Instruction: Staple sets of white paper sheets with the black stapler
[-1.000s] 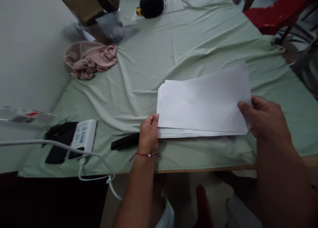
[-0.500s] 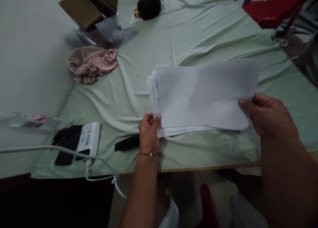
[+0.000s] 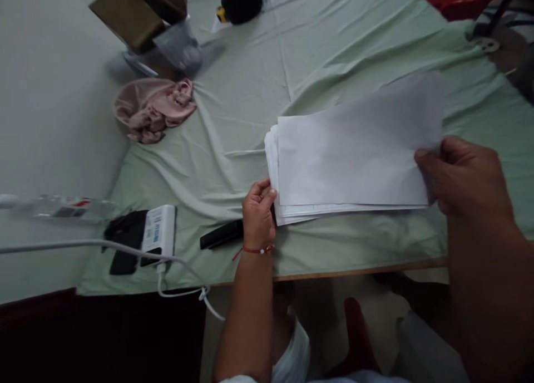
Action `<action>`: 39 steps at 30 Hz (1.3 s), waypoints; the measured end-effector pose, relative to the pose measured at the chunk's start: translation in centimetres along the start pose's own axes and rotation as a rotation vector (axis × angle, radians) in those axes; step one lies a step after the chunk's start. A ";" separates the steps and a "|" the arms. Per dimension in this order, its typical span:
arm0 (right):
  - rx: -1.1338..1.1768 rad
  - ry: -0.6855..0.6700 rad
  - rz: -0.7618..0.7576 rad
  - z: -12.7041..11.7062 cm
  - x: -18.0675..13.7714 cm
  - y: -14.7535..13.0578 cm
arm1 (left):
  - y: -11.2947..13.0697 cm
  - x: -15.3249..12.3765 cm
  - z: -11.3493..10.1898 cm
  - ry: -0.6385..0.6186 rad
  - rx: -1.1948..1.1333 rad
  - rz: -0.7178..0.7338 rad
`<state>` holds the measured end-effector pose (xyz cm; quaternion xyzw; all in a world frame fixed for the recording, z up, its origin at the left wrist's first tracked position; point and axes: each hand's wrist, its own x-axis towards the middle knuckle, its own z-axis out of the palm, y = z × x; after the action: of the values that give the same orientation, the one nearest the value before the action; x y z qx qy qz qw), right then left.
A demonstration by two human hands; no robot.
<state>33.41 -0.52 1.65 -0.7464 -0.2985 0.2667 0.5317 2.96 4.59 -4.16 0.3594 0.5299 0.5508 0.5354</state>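
Note:
Above the front part of the table, a stack of white paper sheets (image 3: 350,155) is held between my hands. My left hand (image 3: 259,213), with a red string bracelet at the wrist, pinches the stack near its lower left corner. The right end is gripped by my right hand (image 3: 467,174), thumb on top and fingers hidden underneath. The sheets' left edges are uneven, and the top sheet's right end tilts upward. Just left of my left hand lies a black, long object (image 3: 221,234), perhaps a stapler, partly hidden by that hand.
A green cloth (image 3: 233,104) covers the table. On the left are a white power bank (image 3: 161,227) with a cable, a black phone-like item (image 3: 124,255), and a clear bottle (image 3: 75,206). Farther back sit a pink cloth (image 3: 156,107), brown boxes (image 3: 127,15) and a black case (image 3: 242,3).
The papers' right end has risen and tilted up with my right hand. My left hand and the stack's left end sit slightly further right in view, as the camera has shifted.

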 end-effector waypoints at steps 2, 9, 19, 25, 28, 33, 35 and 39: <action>0.015 -0.009 -0.026 -0.1 0.2 0.5 | -0.1 0.1 -0.2 0.003 0.000 0.004; 0.105 -0.004 -0.041 0.0 0.3 0.3 | -0.5 0.4 -0.4 0.028 0.019 0.007; 0.301 0.014 -0.015 0.7 0.8 0.6 | -1.1 1.0 -0.4 0.194 -0.017 0.023; 0.362 0.020 0.023 0.9 0.7 0.3 | -1.2 1.1 -0.6 0.176 -0.050 0.042; 0.388 0.009 0.040 0.9 0.8 0.4 | -1.0 1.0 -0.7 0.138 -0.090 -0.006; 0.392 -0.008 0.042 0.9 0.9 0.8 | -0.2 0.7 -0.5 0.090 -0.152 -0.057; 0.395 -0.026 0.034 0.9 0.9 1.0 | 0.3 0.5 -0.3 0.056 -0.172 -0.081; 0.439 -0.077 0.042 0.8 0.8 1.0 | 1.1 0.1 -0.2 -0.059 -0.117 -0.101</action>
<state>33.59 0.32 0.42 -0.6080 -0.2377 0.3647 0.6639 2.49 4.84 -3.14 0.3165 0.4983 0.5422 0.5980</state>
